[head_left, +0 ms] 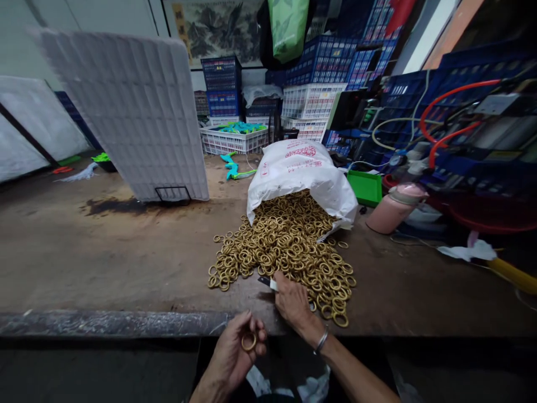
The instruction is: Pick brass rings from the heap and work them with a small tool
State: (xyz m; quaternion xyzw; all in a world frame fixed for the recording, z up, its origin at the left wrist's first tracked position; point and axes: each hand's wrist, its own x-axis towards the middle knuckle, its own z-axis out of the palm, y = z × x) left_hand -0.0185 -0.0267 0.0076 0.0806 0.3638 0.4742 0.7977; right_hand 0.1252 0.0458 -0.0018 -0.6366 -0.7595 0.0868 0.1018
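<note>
My left hand (240, 351), palm up just in front of the table edge, has its fingers closed around a single gold-coloured ring (249, 341). Beside the heap, my right hand (292, 302) grips a small knife-like tool (267, 282) with a dark, flat blade and a white part by the fingers. The blade points left; its exact kind is unclear. Many loose gold rings (281, 246) spill from the mouth of a white woven sack (293, 168) with red print. Some rings lie right against my right hand.
A tall white ribbed panel (126, 112) stands left on a black wire stand (173, 194). Behind the sack are a white crate (235, 140) of turquoise pieces and stacked blue crates (221, 84). At right are a pink bottle (394, 208), a green tray (364, 187) and red hoses (453, 92).
</note>
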